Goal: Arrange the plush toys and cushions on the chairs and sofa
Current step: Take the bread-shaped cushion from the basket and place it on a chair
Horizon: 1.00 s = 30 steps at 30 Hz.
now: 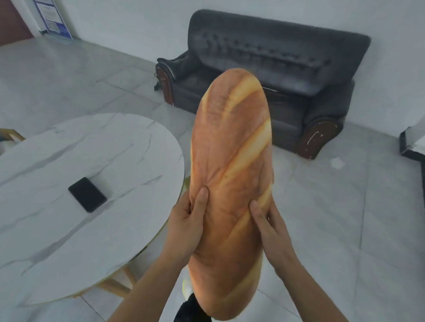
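Left hand (187, 224) and right hand (274, 231) gripping long tan baguette-shaped plush cushion (230, 176) from both sides (thumbs on top), holding it aloft before dark tufted leather sofa (273, 63), black phone (87, 194) lying on white marble tabletop (43, 225)

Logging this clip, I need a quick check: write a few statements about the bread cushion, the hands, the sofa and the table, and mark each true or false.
1. The left hand and the right hand both hold the bread-shaped cushion. True.
2. The cushion lies on the sofa. False: it is held up in the air, off the sofa.
3. A flat black device lies on the round table. True.
4. The sofa is white. False: it is dark grey.
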Tool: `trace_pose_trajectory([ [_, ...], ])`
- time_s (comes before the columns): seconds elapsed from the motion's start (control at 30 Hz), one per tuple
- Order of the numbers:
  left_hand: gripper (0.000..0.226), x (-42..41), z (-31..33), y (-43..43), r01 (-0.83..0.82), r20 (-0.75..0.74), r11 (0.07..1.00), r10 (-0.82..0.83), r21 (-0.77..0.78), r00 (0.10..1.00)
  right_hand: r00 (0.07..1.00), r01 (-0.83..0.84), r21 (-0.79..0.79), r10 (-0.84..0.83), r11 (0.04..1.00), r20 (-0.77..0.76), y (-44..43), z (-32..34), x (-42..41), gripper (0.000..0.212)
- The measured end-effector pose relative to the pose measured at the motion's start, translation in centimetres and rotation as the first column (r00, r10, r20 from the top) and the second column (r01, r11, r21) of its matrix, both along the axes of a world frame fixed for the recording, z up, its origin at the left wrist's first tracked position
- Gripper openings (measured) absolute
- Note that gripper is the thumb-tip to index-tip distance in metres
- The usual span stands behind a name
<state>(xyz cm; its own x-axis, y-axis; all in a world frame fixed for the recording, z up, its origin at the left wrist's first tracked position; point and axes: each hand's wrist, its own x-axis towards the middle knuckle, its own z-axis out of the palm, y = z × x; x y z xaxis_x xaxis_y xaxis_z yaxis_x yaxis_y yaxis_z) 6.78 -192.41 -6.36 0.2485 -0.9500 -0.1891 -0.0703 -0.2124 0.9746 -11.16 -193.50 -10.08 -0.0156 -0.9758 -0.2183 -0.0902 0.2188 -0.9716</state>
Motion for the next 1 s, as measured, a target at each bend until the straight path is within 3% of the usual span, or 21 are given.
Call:
trace_pose_trajectory([
  [0.1, 0.046, 1.0, -3.3, -7.2, -0.039, -0.011, 0.996, 0.04, 0.082, 0.999, 0.998, 0.001, 0.027, 0.001, 1.0, -0.07, -7.8, -2.1, 1.1, 0.07],
  [0.3, 0.025, 2.3, -7.3, -21.3, -0.067, -0.072, 0.97, 0.086, 0.235, 0.994, 0.985, -0.057, 0.166, 0.083, 0.985, -0.151, -21.6, -5.0, 2.5, 0.064],
  [0.47, 0.047, 1.2, -11.9, -30.3, -0.092, -0.041, 0.921, 0.116, 0.379, 0.992, 0.964, -0.071, 0.288, 0.14, 0.955, -0.226, -28.9, -9.2, 2.4, 0.057],
  [0.67, 0.05, -2.3, -21.4, -37.3, -0.177, 0.049, 0.834, 0.178, 0.523, 0.983, 0.946, -0.062, 0.54, 0.223, 0.839, -0.237, -33.7, -19.7, -1.6, 0.082],
  [0.73, 0.05, -4.1, -24.9, -39.0, -0.225, 0.098, 0.803, 0.205, 0.552, 0.974, 0.927, -0.06, 0.601, 0.268, 0.797, -0.263, -35.4, -24.0, -3.8, 0.077],
  [0.83, 0.029, -6.6, -30.1, -41.1, -0.21, 0.021, 0.751, 0.252, 0.626, 0.967, 0.872, -0.097, 0.653, 0.38, 0.751, -0.307, -36.9, -30.6, -6.8, 0.076],
  [0.87, 0.033, -7.3, -31.8, -41.7, -0.18, 0.015, 0.745, 0.223, 0.643, 0.975, 0.851, -0.088, 0.669, 0.405, 0.738, -0.335, -37.0, -32.5, -7.7, 0.086],
  [0.93, 0.067, -8.6, -35.8, -42.6, -0.145, 0.07, 0.715, 0.133, 0.684, 0.989, 0.818, -0.03, 0.685, 0.412, 0.728, -0.402, -36.8, -36.2, -10.2, 0.108],
  [1.0, 0.097, -9.3, -37.5, -43.3, -0.114, 0.057, 0.71, 0.104, 0.694, 0.993, 0.832, 0.0, 0.658, 0.365, 0.753, -0.417, -36.0, -37.1, -12.0, 0.113],
])
